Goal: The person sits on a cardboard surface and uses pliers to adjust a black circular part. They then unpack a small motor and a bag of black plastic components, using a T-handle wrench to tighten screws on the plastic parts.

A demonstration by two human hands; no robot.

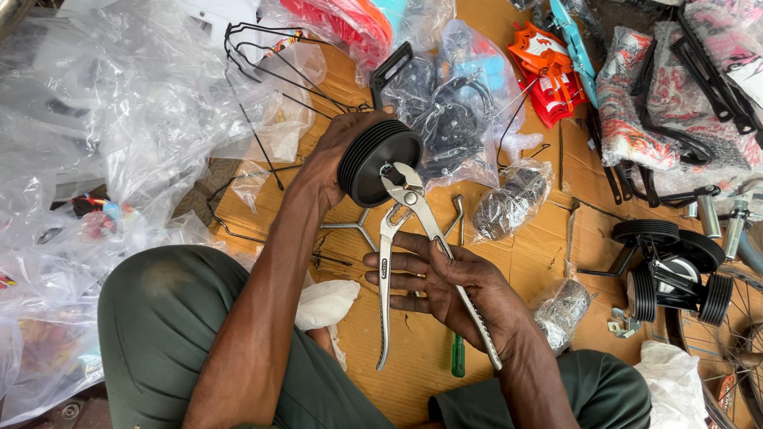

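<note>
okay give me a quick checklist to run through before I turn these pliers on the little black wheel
1. Left hand grips the small black wheel around its rim: ok.
2. Pliers head sits at the wheel's hub: ok.
3. Jaws closed on the hub nut: cannot tell, the head hides it.
4. Right hand holds both handles: not ok, only one handle lies in the palm and the other hangs free.
5. Screwdriver with green handle within reach on the cardboard: ok.
</note>
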